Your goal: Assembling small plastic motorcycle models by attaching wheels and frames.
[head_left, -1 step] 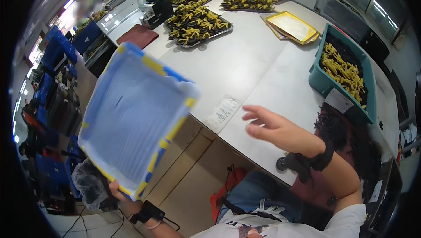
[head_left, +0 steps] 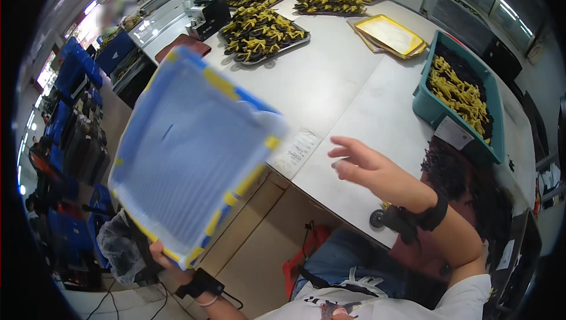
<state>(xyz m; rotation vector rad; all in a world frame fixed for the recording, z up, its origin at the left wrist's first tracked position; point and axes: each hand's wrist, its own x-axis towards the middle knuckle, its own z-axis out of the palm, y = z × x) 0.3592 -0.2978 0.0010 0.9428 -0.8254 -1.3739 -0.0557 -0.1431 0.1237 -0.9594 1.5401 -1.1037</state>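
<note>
My left hand grips the lower corner of a shallow blue tray, its rim bound with yellow and blue tape. Held up at a steep tilt left of the table's front edge, the tray shows a ribbed, pale inner face with a small dark mark. My right hand hovers over the white table, fingers apart and holding nothing. Below its wrist lies a black part with a round wheel-like end. Further right, a teal bin holds black and yellow pieces.
A metal tray heaped with black and yellow pieces stands beyond the blue tray; similar piles lie farther back. Yellow-rimmed trays are stacked near the teal bin. A black box device and dark red cloth sit at far left.
The blue tray has shifted slightly to the right, with its top edge a little higher. My right hand stays nearly in place.
</note>
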